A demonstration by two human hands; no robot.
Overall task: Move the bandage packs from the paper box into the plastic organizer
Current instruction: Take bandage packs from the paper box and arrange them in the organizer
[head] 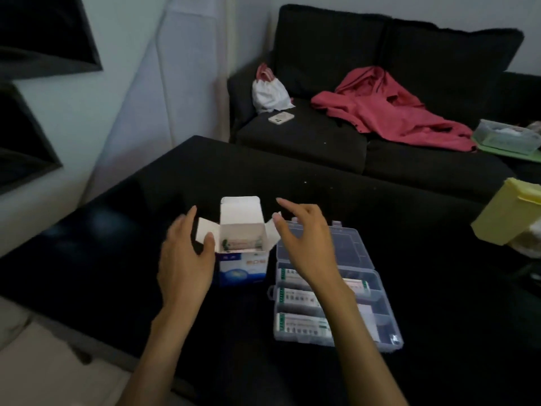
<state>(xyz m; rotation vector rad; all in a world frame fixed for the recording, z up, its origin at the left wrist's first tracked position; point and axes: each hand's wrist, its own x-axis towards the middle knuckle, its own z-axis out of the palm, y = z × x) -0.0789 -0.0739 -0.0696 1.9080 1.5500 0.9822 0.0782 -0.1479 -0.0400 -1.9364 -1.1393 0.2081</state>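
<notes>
On the black table (pixel 322 200) a small paper box (pixel 243 266) stands upright with its top flaps folded open, and inside it some bandage packs (pixel 241 244) are visible at the bottom of the opening. The left hand (pixel 187 256) is at the left side of the box, with the thumb touching the left flap or the box edge and the other fingers stretched upward and relaxed; it does not hold anything. The right hand (pixel 304 244) hovers just to the right of the box, above the open lid of the plastic organizer (pixel 389 317); its fingers are spread and a little bent, and it holds nothing. I cannot tell if its thumb touches the right flap of the box. The two hands are apart, one on each side of the box. The organizer is transparent and lies just beside the box on its right, with the lid opened flat toward the far side. In its compartments three white packs with green ends (pixel 295 298) lie one behind the other, partly hidden by the right forearm. Behind the table there is a dark sofa (pixel 322 136) with a red garment (pixel 389 109), a white bag (pixel 268 93) and a phone (pixel 281 117) on it. At the right edge a pale yellow container (pixel 509 212) stands.
</notes>
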